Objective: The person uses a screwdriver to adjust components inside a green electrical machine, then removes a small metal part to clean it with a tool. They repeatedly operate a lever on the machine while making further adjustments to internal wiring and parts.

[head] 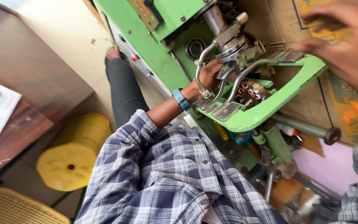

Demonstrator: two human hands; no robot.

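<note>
My left hand (209, 75) reaches into a green winding machine (266, 110) and rests against the metal guide arms beside the steel spindle head (228, 37). Just to its right, a round stator with copper-coloured windings (251, 93) sits in the machine's green frame. My right hand (347, 45) is raised at the upper right, blurred, with fingers spread and nothing seen in it, over a cardboard sheet. A blue band (181, 99) is on my left wrist. I wear a blue checked shirt.
A yellow spool (72, 151) lies on the floor at lower left, beside a dark wooden table (25, 79) bearing a white paper. A woven yellow seat (17, 207) shows at the bottom left. The machine's control panel with buttons (135, 56) faces my leg. Tools clutter the lower right.
</note>
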